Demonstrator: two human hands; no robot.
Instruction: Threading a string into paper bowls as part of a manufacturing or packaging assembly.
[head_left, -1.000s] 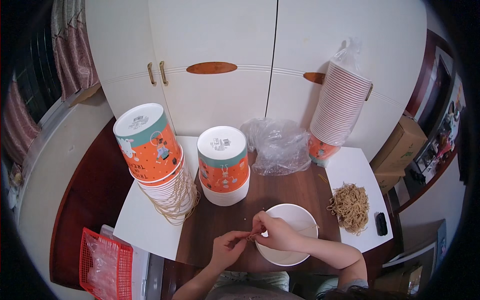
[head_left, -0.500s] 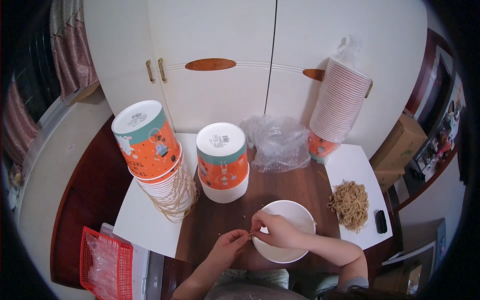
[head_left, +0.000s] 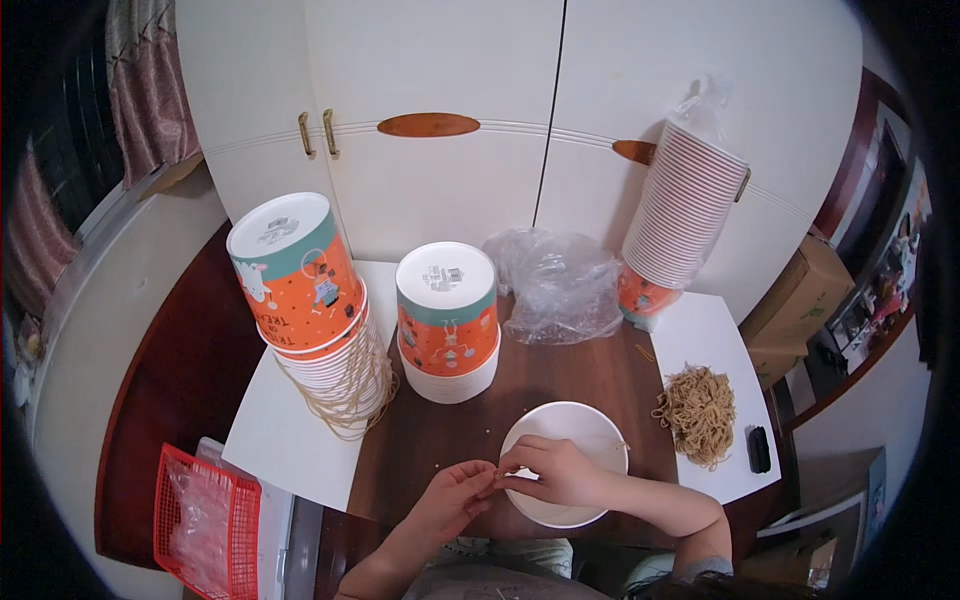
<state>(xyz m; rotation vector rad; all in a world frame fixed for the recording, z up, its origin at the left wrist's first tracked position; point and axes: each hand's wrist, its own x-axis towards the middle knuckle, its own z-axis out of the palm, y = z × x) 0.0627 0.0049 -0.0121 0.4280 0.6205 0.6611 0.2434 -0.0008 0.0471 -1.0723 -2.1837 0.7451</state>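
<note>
I watched both bare hands meet over the left rim of a white paper bucket (head_left: 590, 500), which stood open side up on the brown middle of the table (head_left: 545, 375). The left hand (head_left: 452, 498) was just outside the bucket, and its thumb and finger were pinched close. The right hand (head_left: 558, 470) reached across the bucket's open top, its fingers bent down, and its tips came up to the left ones. What the tips pinched was too small to see, so I could not tell what either hand was grasping.

A bit of tan string (head_left: 623, 446) showed at the bucket's right rim. More string lay in a messy pile (head_left: 697, 415) on the white part of the table to the right, near a small black thing (head_left: 759, 450). Behind the hands, a short stack of orange and green buckets (head_left: 447, 330) stood upside down. To its left was a taller stack (head_left: 300, 285), with tan loops (head_left: 352, 400) hung around it.
</note>
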